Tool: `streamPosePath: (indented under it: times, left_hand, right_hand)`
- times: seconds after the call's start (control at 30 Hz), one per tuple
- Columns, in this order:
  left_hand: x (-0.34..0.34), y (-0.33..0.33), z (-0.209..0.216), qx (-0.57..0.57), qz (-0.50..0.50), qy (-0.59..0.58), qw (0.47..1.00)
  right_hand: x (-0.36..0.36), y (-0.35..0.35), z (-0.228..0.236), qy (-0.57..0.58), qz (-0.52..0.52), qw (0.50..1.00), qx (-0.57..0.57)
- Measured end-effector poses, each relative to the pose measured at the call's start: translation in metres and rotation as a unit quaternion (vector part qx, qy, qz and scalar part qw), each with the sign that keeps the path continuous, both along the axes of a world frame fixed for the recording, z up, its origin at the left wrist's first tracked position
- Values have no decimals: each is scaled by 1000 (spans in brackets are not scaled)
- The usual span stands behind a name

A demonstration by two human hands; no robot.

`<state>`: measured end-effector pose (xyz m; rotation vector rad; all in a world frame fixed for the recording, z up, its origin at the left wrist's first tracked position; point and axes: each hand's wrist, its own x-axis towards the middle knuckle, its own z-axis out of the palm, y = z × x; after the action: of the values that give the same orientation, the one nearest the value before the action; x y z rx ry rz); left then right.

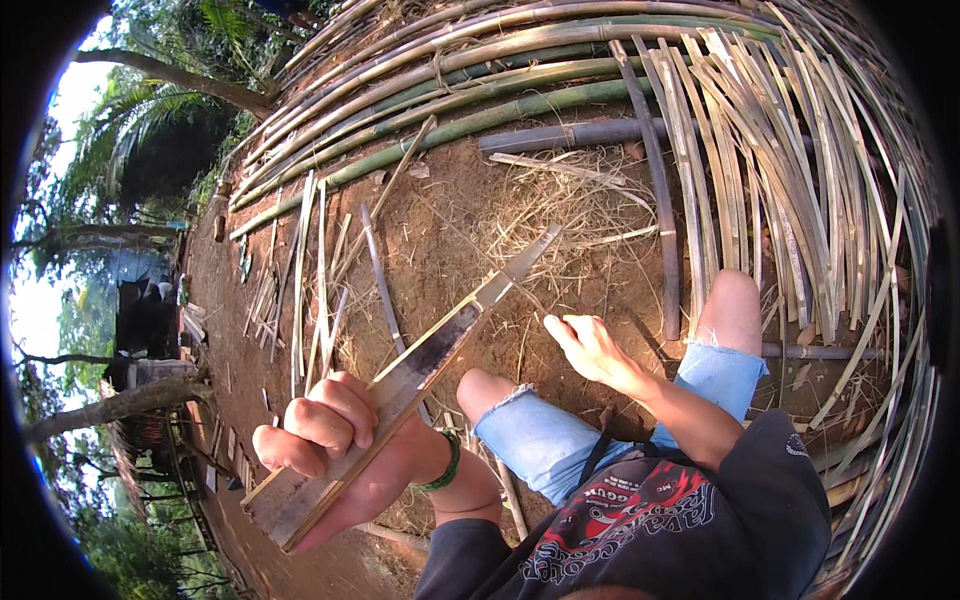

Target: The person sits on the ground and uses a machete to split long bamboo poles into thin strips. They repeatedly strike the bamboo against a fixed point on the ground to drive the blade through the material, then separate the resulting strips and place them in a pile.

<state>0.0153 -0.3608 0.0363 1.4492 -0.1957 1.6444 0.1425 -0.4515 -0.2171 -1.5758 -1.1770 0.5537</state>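
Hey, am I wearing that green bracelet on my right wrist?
No, the green bracelet is around your left wrist, next to the left hand that grips the split bamboo piece.

Round bamboo poles (520, 45) lie side by side at 12 o'clock, some green. Split strips (790, 150) are piled at 2 o'clock — dark pole (662, 200) just beside the pile's 9 o'clock edge. Tangled shavings (560, 195) sit on brown dirt (450, 215) at 1 o'clock. Palm fronds (120, 135) and tree trunk (180, 78) at 10 — thicker trunk (125, 402) between 8 and 9.
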Motion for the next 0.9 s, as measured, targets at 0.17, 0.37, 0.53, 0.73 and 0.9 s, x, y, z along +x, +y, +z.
streamPosePath:
  times: [0.17, 0.37, 0.53, 0.73, 0.9]
  left_hand:
    - [-7, -1, -4, 10, -35, 4, 999]
    - [-6, -6, -5, -24, -6, 4, 1000]
    - [-7, -13, -5, 8, -43, 19, 999]
    - [-9, -9, -6, -18, -11, 12, 1000]
    - [-9, -10, -8, 3, -44, 13, 999]
  right_hand:
    - [-27, -26, 123, 103, 130, 984, 71]
    - [-15, -20, 57, -9, 80, 995, 61]
    - [-28, -41, 123, 137, 155, 976, 73]
    - [-33, -29, 53, -180, 30, 972, 151]
    - [-31, -36, 74, 55, 42, 997, -42]
